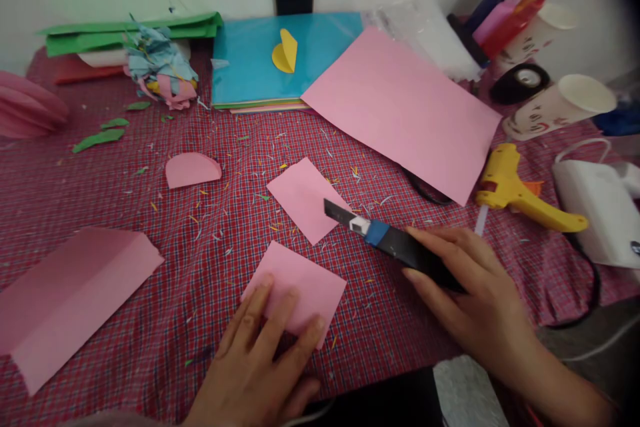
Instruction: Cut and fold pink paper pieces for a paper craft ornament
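Observation:
My left hand (260, 353) lies flat with its fingers spread on a small pink paper square (305, 283) near the table's front edge. My right hand (470, 293) is closed around a black utility knife (395, 240) with a blue collar. The knife's blade tip rests over a second pink square (303, 197) just beyond the first. A pink half-circle piece (193, 169) lies farther left on the red checked tablecloth (210, 247).
A folded pink sheet (70, 293) lies front left, a large pink sheet (405, 110) back right, and a blue paper stack (260, 60) with a yellow cutout behind. A yellow glue gun (520, 197), paper cups (560, 107), a tape roll (520, 82) and a white device (600, 210) crowd the right.

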Action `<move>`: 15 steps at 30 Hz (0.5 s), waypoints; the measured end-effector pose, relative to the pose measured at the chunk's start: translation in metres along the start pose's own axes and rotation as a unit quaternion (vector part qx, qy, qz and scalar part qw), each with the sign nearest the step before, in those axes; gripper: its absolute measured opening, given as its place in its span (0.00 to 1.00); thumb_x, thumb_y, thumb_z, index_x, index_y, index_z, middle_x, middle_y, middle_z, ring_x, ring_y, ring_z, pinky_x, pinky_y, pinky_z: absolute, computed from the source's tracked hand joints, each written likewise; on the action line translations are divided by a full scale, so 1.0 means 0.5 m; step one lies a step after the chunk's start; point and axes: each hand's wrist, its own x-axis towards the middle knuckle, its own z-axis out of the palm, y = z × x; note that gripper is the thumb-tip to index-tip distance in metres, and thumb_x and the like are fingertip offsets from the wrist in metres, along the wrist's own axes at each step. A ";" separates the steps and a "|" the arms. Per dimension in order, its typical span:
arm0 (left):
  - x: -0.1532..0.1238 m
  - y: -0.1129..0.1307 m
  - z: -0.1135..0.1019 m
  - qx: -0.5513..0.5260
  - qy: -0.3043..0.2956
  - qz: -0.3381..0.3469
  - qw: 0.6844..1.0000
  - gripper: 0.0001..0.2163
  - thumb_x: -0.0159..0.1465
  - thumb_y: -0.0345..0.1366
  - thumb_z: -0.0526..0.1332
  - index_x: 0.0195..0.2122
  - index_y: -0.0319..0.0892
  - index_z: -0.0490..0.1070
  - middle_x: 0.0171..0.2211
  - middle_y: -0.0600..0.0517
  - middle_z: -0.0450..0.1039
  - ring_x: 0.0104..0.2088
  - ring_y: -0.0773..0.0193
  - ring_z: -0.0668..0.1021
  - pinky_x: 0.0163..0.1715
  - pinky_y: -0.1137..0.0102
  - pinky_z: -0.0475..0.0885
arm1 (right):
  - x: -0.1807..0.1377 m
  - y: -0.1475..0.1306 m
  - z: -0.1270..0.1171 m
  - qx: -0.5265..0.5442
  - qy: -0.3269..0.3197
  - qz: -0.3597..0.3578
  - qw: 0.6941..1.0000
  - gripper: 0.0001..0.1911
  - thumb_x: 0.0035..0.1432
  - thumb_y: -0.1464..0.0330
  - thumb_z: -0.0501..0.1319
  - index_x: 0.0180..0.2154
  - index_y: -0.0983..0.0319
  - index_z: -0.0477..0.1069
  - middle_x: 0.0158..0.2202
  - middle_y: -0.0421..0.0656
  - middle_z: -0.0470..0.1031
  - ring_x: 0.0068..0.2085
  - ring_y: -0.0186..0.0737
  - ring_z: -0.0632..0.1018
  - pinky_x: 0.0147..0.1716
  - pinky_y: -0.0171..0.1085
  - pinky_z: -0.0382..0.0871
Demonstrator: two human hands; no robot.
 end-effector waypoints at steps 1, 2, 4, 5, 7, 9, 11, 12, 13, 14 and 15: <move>0.000 0.001 0.001 -0.001 0.002 -0.002 1.000 0.24 0.59 0.53 0.64 0.56 0.58 0.70 0.62 0.46 0.62 0.64 0.37 0.60 0.55 0.48 0.68 | -0.011 0.009 -0.006 -0.001 0.002 0.009 1.000 0.21 0.64 0.66 0.58 0.58 0.57 0.65 0.45 0.49 0.71 0.44 0.49 0.75 0.42 0.49 0.72; 0.000 0.001 0.002 -0.003 0.006 -0.003 1.000 0.23 0.59 0.53 0.64 0.56 0.58 0.70 0.62 0.46 0.62 0.64 0.37 0.60 0.55 0.48 0.68 | -0.022 0.018 -0.012 -0.004 0.004 0.017 1.000 0.21 0.64 0.66 0.59 0.58 0.57 0.65 0.45 0.48 0.71 0.44 0.48 0.75 0.42 0.48 0.72; -0.001 -0.002 0.000 -0.015 0.016 -0.001 1.000 0.20 0.61 0.50 0.63 0.55 0.57 0.70 0.62 0.45 0.62 0.65 0.40 0.60 0.56 0.48 0.68 | -0.040 0.035 -0.021 -0.017 0.012 0.030 0.999 0.20 0.64 0.66 0.59 0.57 0.58 0.66 0.45 0.48 0.71 0.44 0.48 0.75 0.42 0.48 0.72; -0.001 -0.006 -0.003 -0.025 0.022 0.004 0.999 0.18 0.62 0.47 0.63 0.54 0.56 0.71 0.62 0.45 0.62 0.65 0.42 0.61 0.57 0.49 0.67 | -0.046 0.043 -0.025 -0.026 0.016 0.034 0.999 0.20 0.64 0.65 0.59 0.57 0.58 0.66 0.44 0.48 0.71 0.43 0.49 0.75 0.42 0.49 0.72; 0.001 -0.022 -0.019 -0.045 0.042 0.019 0.998 0.15 0.65 0.39 0.60 0.53 0.53 0.71 0.61 0.45 0.63 0.64 0.47 0.62 0.60 0.50 0.64 | -0.055 0.058 -0.032 -0.041 0.024 0.035 0.998 0.19 0.64 0.64 0.59 0.56 0.58 0.67 0.43 0.48 0.72 0.42 0.49 0.75 0.41 0.49 0.72; 0.015 -0.049 -0.048 -0.043 0.073 0.034 0.996 0.15 0.65 0.31 0.58 0.52 0.50 0.70 0.60 0.46 0.64 0.64 0.52 0.64 0.61 0.53 0.63 | -0.060 0.069 -0.037 -0.045 0.029 0.034 0.998 0.19 0.63 0.64 0.59 0.55 0.58 0.68 0.42 0.48 0.72 0.42 0.50 0.75 0.40 0.49 0.72; 0.047 -0.080 -0.083 -0.008 0.103 0.057 0.993 0.17 0.65 0.25 0.55 0.53 0.47 0.69 0.59 0.45 0.66 0.63 0.54 0.66 0.61 0.56 0.63 | -0.064 0.076 -0.038 -0.043 0.033 0.035 0.998 0.19 0.63 0.63 0.59 0.55 0.58 0.68 0.42 0.48 0.73 0.42 0.50 0.76 0.40 0.50 0.72; 0.071 -0.097 -0.100 0.014 0.108 0.084 0.991 0.17 0.65 0.26 0.55 0.54 0.44 0.69 0.58 0.44 0.66 0.62 0.54 0.67 0.61 0.56 0.64 | -0.066 0.077 -0.037 -0.041 0.035 0.036 0.998 0.19 0.63 0.63 0.59 0.55 0.58 0.69 0.42 0.48 0.73 0.42 0.50 0.76 0.41 0.50 0.72; 0.099 -0.112 -0.115 0.032 0.098 0.117 0.988 0.16 0.66 0.26 0.54 0.54 0.42 0.68 0.57 0.42 0.67 0.61 0.53 0.68 0.59 0.56 0.66 | -0.068 0.077 -0.035 -0.039 0.035 0.036 0.998 0.19 0.63 0.63 0.59 0.55 0.58 0.69 0.42 0.48 0.74 0.42 0.50 0.76 0.42 0.50 0.72; 0.130 -0.127 -0.126 0.051 0.064 0.125 0.989 0.17 0.66 0.27 0.53 0.55 0.41 0.68 0.58 0.42 0.68 0.62 0.50 0.67 0.59 0.53 0.66 | -0.069 0.075 -0.031 -0.036 0.032 0.034 0.998 0.19 0.63 0.63 0.59 0.55 0.58 0.69 0.43 0.48 0.74 0.43 0.50 0.76 0.42 0.51 0.72; 0.163 -0.140 -0.133 0.073 0.026 0.117 0.990 0.18 0.66 0.26 0.53 0.56 0.41 0.68 0.59 0.42 0.67 0.62 0.49 0.66 0.59 0.51 0.65 | -0.071 0.073 -0.028 -0.032 0.028 0.031 0.999 0.19 0.63 0.63 0.59 0.55 0.59 0.69 0.43 0.48 0.74 0.43 0.49 0.76 0.43 0.51 0.72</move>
